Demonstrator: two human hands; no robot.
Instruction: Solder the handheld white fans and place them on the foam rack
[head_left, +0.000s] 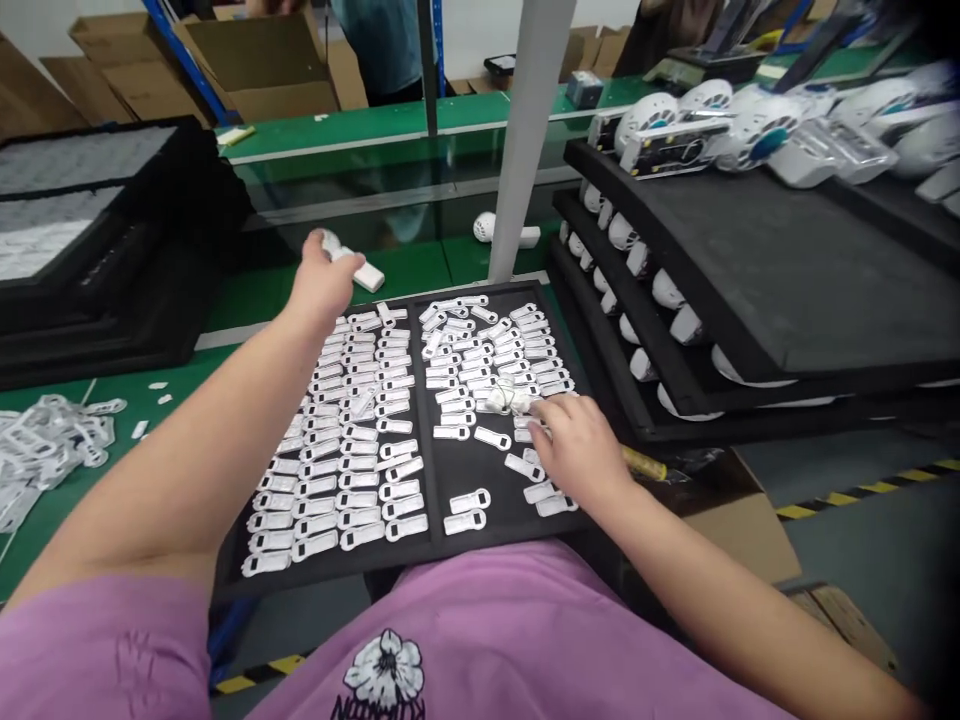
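My left hand [326, 275] is closed around the round end of a white handheld fan [367, 275], above the green bench beyond the tray. Its handle points to the right; my fingers cover most of the head. A black two-section tray [429, 450] in front of me bears rows of white, elongated plastic pieces [360, 500], each with a small dark window. Over the right section, my right hand [574, 440] has its fingers curled, the tips at a small crumpled white bundle [510, 397] with a thin dark line across it. Its exact shape is unclear.
Black foam trays [750, 260] holding white fans are stacked at right. More black trays [187, 220] stand at left, near a pile of white plastic frames [52, 440]. A grey post [529, 130] rises behind the tray, beside another fan [485, 228]. People stand across the bench.
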